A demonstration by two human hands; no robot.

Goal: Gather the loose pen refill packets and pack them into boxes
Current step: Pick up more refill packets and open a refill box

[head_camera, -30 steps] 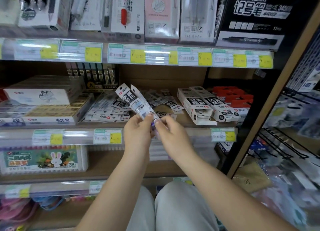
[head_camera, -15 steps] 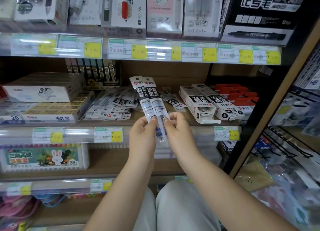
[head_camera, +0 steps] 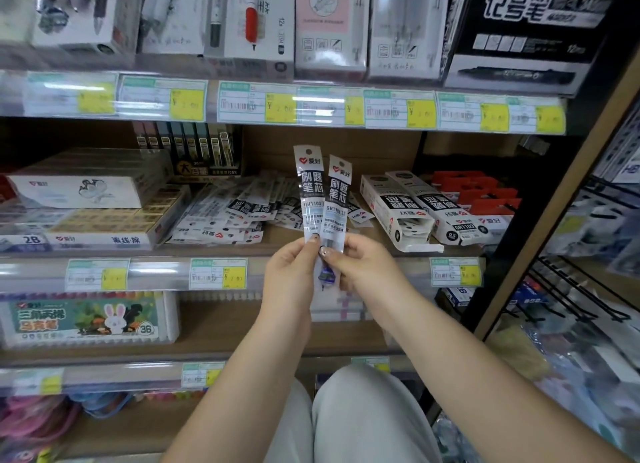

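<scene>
Two refill packets are being held up side by side in front of the middle shelf (head_camera: 311, 251), both upright with the printed side facing the camera. The left packet (head_camera: 307, 192) is pinched near its bottom end by the left hand (head_camera: 289, 272), thumb on the front. The right packet (head_camera: 335, 202) is pinched the same way by the right hand (head_camera: 363, 268), and it sits a bit lower, its edge touching or slightly overlapping the other one, hard to say which.

Just past the left hand, a messy pile of loose packets (head_camera: 235, 213) is spread flat on the shelf. Beyond the right hand, two long white boxes (head_camera: 422, 209) are laid next to each other, and the nearer one is open at its front end with its flap (head_camera: 420, 248) hanging out. Red boxes (head_camera: 478, 199) are stacked further right of those.
</scene>
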